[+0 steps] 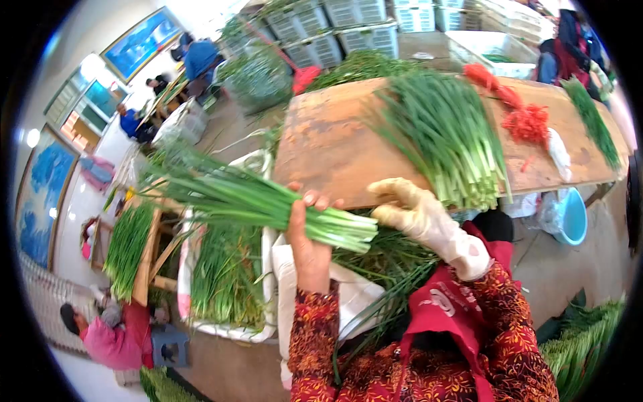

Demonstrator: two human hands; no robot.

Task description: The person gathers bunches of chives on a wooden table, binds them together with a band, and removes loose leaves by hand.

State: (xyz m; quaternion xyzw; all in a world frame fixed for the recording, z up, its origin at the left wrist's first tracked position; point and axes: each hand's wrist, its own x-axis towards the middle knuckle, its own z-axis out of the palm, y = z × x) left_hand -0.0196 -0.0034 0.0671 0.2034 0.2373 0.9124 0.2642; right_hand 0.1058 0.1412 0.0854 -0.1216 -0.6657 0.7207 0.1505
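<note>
My bare left hand (pixel 308 244) is wrapped round a bunch of garlic chives (pixel 258 204), held nearly level with the pale stem ends to the right and the green leaves to the left. My right hand (pixel 425 224), in a cream glove, is just right of those stem ends, fingers apart and holding nothing. Whether its fingertips touch the stems I cannot tell. Beyond my hands, a large pile of chives (pixel 445 134) lies on the wooden table (pixel 321 147). Loose green leaves (pixel 395 258) lie below my hands, over my lap.
Red ties (pixel 526 124) and a smaller chive bundle (pixel 593 120) lie on the table's right. A white-lined crate (pixel 268 295) of chives stands at left. A blue bucket (pixel 570 218) sits under the table. Another person (pixel 117 342) sits at lower left; stacked crates (pixel 365 40) stand behind.
</note>
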